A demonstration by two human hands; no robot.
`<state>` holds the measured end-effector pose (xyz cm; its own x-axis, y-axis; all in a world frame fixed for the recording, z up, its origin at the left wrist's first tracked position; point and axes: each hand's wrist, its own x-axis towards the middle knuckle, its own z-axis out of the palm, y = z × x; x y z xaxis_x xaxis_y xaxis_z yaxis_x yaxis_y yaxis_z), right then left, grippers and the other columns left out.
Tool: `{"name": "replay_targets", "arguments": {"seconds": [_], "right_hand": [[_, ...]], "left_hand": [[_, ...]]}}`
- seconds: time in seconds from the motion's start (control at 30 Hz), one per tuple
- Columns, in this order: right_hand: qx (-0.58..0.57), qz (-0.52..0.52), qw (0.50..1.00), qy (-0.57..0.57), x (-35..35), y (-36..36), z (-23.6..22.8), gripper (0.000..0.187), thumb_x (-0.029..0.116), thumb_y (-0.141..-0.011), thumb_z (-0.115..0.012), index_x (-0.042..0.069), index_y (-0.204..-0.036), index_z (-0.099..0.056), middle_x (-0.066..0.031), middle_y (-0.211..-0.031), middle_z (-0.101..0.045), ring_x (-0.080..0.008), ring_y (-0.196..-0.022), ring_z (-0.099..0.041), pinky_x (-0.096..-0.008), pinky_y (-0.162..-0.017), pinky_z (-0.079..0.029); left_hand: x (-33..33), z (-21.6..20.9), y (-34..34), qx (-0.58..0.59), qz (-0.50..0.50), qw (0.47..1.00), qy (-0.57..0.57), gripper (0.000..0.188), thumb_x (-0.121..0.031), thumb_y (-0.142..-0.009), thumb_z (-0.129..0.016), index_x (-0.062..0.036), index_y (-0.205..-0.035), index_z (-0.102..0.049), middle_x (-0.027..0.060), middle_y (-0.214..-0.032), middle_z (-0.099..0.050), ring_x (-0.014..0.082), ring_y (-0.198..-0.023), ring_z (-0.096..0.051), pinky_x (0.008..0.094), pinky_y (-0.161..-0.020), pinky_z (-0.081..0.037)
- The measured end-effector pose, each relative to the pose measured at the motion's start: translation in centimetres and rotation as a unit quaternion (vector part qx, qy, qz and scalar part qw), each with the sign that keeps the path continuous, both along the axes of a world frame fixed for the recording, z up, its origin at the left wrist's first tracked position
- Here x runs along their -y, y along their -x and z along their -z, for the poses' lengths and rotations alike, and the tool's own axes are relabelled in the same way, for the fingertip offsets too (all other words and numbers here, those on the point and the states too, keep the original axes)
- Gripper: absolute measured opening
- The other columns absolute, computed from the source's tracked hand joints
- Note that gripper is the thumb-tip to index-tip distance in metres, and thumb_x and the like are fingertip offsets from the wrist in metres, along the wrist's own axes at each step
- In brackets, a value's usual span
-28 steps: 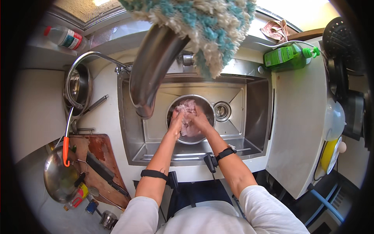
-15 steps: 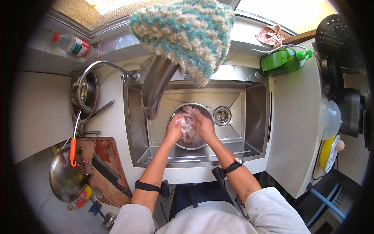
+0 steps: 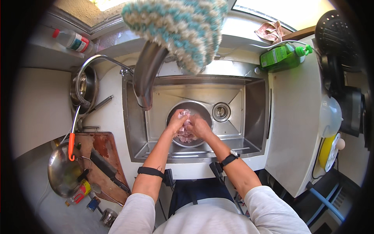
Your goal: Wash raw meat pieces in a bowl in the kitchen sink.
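Observation:
Both my hands are down in a round metal bowl (image 3: 197, 105) that stands in the steel sink (image 3: 163, 93). Pale pink pieces of what looks like raw meat (image 3: 186, 137) lie in it. My left hand (image 3: 176, 121) is closed around some of the meat, raised at the bowl's left side. Against the same clump, my right hand (image 3: 200, 127) presses with curled fingers; its fingertips are partly hidden. Just right of the bowl is the round drain (image 3: 221, 112). Above and left hangs the tap spout (image 3: 145, 80), with a fluffy teal and cream striped cloth (image 3: 179, 31) over it.
On the left counter are a pot (image 3: 90, 89), a wooden cutting board (image 3: 105, 146) with a cleaver (image 3: 103, 163), and a metal lid (image 3: 62, 171). A green pump bottle (image 3: 280, 58) stands at the back right; a plastic bottle (image 3: 72, 41) lies at the back left.
My hands have come closer together and gathered the meat between them, the left one turning inward. The view has shifted slightly, so tap and cloth appear further left and higher.

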<state>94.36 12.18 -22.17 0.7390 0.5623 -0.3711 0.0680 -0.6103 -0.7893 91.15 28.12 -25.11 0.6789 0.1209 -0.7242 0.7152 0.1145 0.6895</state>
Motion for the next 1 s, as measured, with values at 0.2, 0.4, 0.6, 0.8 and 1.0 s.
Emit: {"name": "replay_targets", "arguments": {"seconds": [0.2, 0.4, 0.6, 0.8, 1.0], "right_hand": [[0.014, -0.041, 0.990, -0.133, 2.3, 2.0, -1.8, 0.047, 0.003, -0.084, -0.061, 0.008, -0.130, -0.056, -0.0219, -0.124, -0.056, -0.0400, -0.116, -0.054, -0.0400, -0.101, -0.044], [0.075, 0.117, 0.990, 0.012, 2.7, 3.2, 2.2, 0.062, 0.004, -0.083, -0.054, 0.003, -0.143, -0.040, -0.0305, -0.144, -0.036, -0.0455, -0.128, -0.045, -0.0414, -0.108, -0.039], [-0.348, 0.388, 0.853, -0.010, -0.3, 3.1, 1.0, 0.070, 0.009, -0.084, -0.064, 0.008, -0.147, -0.033, -0.0233, -0.121, -0.055, -0.0327, -0.107, -0.058, -0.0407, -0.070, -0.055], [-0.423, 0.366, 0.819, -0.128, -0.5, 1.0, 0.6, 0.041, 0.016, -0.089, -0.062, 0.008, -0.128, -0.055, -0.0076, -0.103, -0.063, -0.0182, -0.081, -0.062, -0.0334, -0.067, -0.052], [-0.037, 0.222, 0.970, -0.087, -1.1, 0.4, -0.5, 0.041, 0.006, -0.081, -0.057, 0.001, -0.121, -0.060, -0.0204, -0.109, -0.064, -0.0300, -0.096, -0.064, -0.0386, -0.084, -0.051]], "left_hand": [[-1.6, -3.4, 1.9, -0.003, -0.030, 0.999, 0.030, 0.028, -0.004, -0.083, -0.056, -0.0090, -0.111, -0.058, 0.0093, -0.087, -0.062, 0.0173, -0.071, -0.062, 0.0341, -0.058, -0.052], [-1.2, -0.5, 5.2, 0.095, 0.029, 0.981, -0.166, 0.068, -0.008, -0.088, -0.051, -0.0167, -0.151, -0.029, 0.0150, -0.144, -0.044, 0.0253, -0.130, -0.047, 0.0379, -0.100, -0.046], [2.9, 1.1, 4.7, -0.144, -0.201, 0.952, 0.182, 0.053, -0.044, -0.099, -0.046, -0.0132, -0.142, -0.039, 0.0133, -0.134, -0.054, 0.0301, -0.117, -0.059, 0.0510, -0.098, -0.048], [-0.3, -1.3, 2.2, -0.155, -0.082, 0.958, 0.227, 0.051, -0.059, -0.095, -0.051, -0.0151, -0.121, -0.057, 0.0047, -0.101, -0.067, 0.0163, -0.090, -0.067, 0.0393, -0.072, -0.056], [-1.9, -1.4, 0.7, 0.021, -0.001, 1.000, -0.008, 0.031, -0.014, -0.093, -0.056, -0.0053, -0.123, -0.055, 0.0095, -0.108, -0.066, 0.0190, -0.098, -0.064, 0.0368, -0.089, -0.051]]}}
